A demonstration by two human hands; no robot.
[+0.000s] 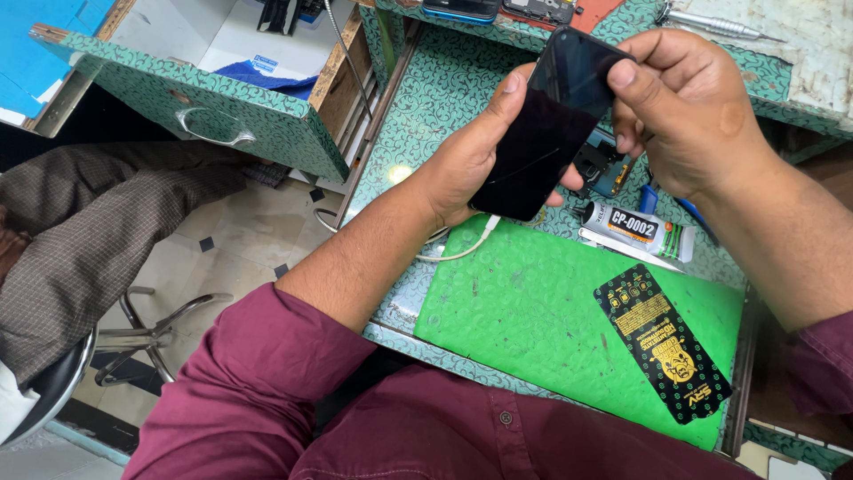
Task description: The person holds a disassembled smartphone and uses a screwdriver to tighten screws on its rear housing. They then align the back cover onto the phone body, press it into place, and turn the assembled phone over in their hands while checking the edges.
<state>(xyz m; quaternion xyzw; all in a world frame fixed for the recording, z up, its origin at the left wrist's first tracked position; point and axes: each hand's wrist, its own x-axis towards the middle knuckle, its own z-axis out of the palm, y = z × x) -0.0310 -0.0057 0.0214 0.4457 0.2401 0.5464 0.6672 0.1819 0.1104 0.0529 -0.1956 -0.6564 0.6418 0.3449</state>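
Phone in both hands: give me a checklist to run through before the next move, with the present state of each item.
1. Left hand grips the phone by its edges: ok.
2. Right hand steadies its top end, thumb on the glass: ok.
3. Screen dark; a thin line runs across the lower glass, crack or reflection: cannot tell.
4. White cable ends at the phone's lower edge; whether it is plugged in: cannot tell.
5. Green mat under the hands has bare room left of the black packet: ok.
6. Glue tube lies capped beside the mat: cannot tell.
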